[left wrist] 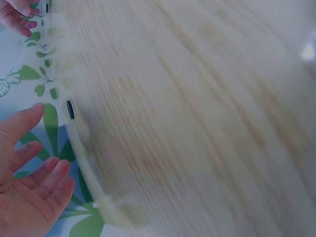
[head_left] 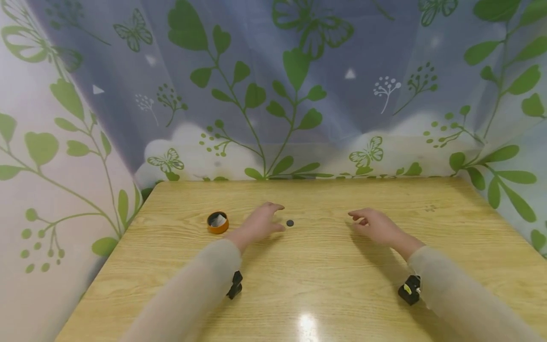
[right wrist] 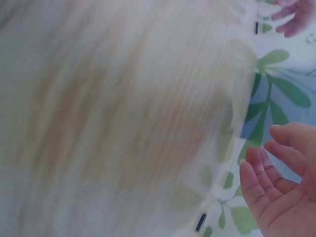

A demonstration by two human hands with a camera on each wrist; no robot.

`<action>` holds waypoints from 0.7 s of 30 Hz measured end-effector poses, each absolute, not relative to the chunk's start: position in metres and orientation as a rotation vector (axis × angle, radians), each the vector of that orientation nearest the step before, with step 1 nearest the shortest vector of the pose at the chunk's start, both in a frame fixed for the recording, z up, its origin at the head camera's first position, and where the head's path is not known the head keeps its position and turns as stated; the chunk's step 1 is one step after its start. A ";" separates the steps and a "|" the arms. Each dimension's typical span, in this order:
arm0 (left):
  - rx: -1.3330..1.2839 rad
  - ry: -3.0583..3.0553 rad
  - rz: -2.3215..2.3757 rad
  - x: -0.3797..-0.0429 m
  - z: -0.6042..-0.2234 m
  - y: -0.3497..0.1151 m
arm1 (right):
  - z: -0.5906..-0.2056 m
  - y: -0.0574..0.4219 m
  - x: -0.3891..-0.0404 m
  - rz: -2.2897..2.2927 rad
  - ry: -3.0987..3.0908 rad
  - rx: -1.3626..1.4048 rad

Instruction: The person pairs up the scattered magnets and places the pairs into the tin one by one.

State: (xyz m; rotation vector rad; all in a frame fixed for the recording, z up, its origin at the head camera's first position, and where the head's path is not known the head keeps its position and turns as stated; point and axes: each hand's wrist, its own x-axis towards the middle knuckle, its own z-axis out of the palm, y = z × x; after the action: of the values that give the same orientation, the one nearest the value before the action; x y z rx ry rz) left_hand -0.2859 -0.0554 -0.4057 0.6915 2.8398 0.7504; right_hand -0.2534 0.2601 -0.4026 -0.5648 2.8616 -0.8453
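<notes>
A small dark disc (head_left: 290,223) lies flat on the wooden table. My left hand (head_left: 259,223) is just left of it, thumb and fingers apart and empty. In the left wrist view, this left hand (left wrist: 29,177) has its palm showing, and a small dark piece (left wrist: 70,109) appears past the fingertips. Further right over the table is my right hand (head_left: 376,226), fingers loosely bent around nothing. The right wrist view shows the same right hand (right wrist: 284,182) empty, with a small dark piece (right wrist: 201,222) below and left of it.
An orange round container (head_left: 219,229) with something whitish inside stands left of my left hand. Faint small pale pieces (head_left: 430,208) lie at the right of the wooden table (head_left: 307,280). A leaf-patterned curtain (head_left: 265,118) hangs behind the table's back edge.
</notes>
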 end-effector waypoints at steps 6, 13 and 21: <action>0.706 2.767 0.789 -0.287 -0.407 -0.046 | -0.404 0.276 -0.257 -0.811 2.905 -0.516; 0.590 2.757 0.773 -0.291 -0.410 -0.040 | -0.402 0.293 -0.261 -0.775 2.944 -0.424; 0.537 2.754 0.729 -0.295 -0.411 -0.033 | -0.403 0.313 -0.264 -0.701 2.974 -0.271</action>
State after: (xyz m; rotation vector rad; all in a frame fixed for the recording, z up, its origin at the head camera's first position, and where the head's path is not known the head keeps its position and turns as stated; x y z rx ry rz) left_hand -0.2951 -0.0328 -0.4114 0.5366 2.7540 0.7290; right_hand -0.2644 0.3127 -0.4028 -0.2713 2.9736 -0.7010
